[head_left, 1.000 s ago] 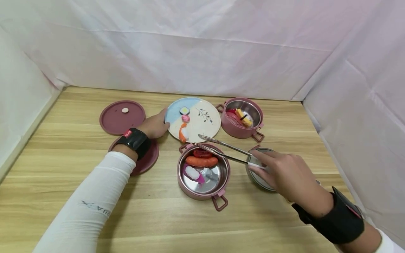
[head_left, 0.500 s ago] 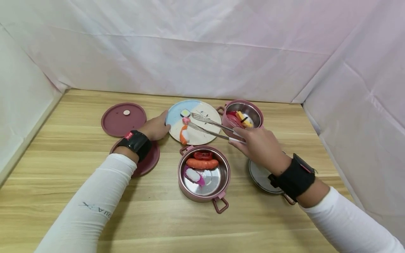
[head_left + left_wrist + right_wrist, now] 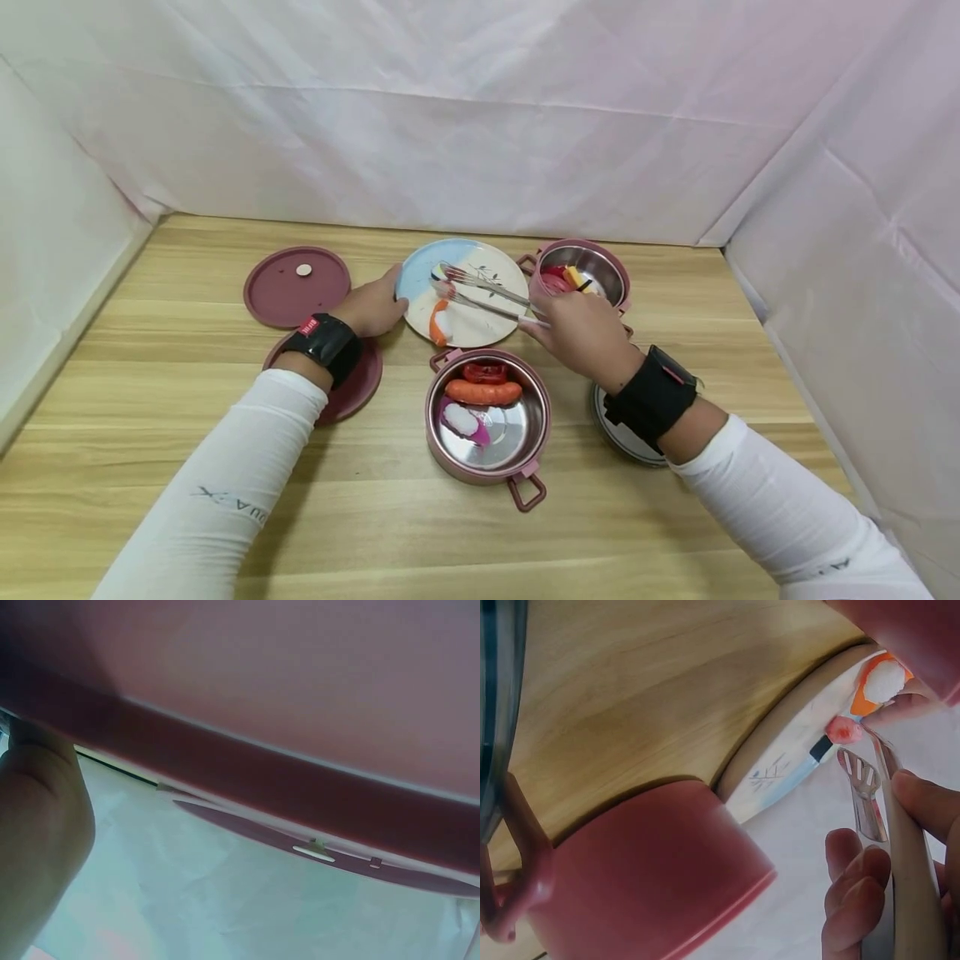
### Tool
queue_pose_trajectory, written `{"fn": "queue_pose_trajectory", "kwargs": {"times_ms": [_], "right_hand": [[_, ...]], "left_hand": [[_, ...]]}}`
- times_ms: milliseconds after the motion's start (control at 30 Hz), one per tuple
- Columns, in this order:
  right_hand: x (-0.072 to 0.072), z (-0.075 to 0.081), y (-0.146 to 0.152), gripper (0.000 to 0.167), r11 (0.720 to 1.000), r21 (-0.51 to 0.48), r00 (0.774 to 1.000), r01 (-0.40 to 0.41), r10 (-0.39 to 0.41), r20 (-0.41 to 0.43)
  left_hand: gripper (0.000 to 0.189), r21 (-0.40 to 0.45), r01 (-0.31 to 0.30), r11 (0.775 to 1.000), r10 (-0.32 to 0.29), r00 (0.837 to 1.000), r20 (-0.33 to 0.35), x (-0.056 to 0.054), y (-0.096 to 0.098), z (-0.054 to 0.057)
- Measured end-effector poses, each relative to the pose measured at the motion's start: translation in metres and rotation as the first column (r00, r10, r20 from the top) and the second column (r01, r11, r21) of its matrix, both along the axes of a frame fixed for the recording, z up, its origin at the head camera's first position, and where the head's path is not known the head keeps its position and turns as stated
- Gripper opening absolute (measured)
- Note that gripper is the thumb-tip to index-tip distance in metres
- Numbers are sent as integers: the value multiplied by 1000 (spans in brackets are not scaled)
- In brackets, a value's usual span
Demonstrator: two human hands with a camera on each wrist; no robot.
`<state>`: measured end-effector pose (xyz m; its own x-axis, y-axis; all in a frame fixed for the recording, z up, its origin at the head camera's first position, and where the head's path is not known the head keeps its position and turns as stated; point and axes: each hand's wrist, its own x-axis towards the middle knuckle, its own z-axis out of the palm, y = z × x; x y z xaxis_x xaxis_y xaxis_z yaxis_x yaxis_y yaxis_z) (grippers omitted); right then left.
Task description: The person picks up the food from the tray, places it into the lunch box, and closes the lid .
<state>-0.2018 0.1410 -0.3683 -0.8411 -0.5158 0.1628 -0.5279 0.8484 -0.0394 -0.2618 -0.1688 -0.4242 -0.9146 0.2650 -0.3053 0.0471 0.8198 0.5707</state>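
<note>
My left hand (image 3: 371,307) grips the left rim of a round blue-and-cream plate (image 3: 483,327). My right hand (image 3: 581,333) holds metal tongs (image 3: 487,286), which reach leftward over the plate. Their slotted tips are spread apart, right at a small round pink food piece (image 3: 844,730) and a toy sushi roll (image 3: 437,272). Near the plate's front edge lies an orange-and-white toy sushi (image 3: 440,323). In the left wrist view a maroon lid fills most of the picture, and just part of the hand shows.
A front pot (image 3: 487,475) holds a toy sausage (image 3: 483,392), a red piece and a white-and-purple piece. Behind the right hand stands another pot (image 3: 622,279) with toy food. Two maroon lids (image 3: 273,292) lie at left, and a grey-rimmed lid (image 3: 626,442) lies under the right wrist.
My right hand has carried the tongs from above the front pot, up and left, to the food on the plate. My left hand stays at the plate's rim.
</note>
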Motion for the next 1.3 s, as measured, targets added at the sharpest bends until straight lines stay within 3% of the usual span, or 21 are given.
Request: {"fn": "queue_pose_trajectory", "kwargs": {"times_ms": [467,633,967,1167,1300], "right_hand": [[3,-7,5,30,999,-46,1000,-5,6,18],[12,-11,14,32,995,-93,1000,-27,26,-9],[51,-11,43,40,978,-202,987,-59,26,-160],[85,-8,66,41,948,-280,959,-151,72,-275],[106,-10,77,50,921,-325,956,-214,130,-261]], "left_hand": [[73,5,12,1000,-12,1000,-19,0,0,2],[73,14,8,1000,-8,1000,2,0,0,1],[72,6,4,1000,-4,1000,7,3,1,-1],[72,6,-1,1000,1,1000,-7,1,2,3],[73,-6,5,1000,-5,1000,-15,-1,0,4]]}}
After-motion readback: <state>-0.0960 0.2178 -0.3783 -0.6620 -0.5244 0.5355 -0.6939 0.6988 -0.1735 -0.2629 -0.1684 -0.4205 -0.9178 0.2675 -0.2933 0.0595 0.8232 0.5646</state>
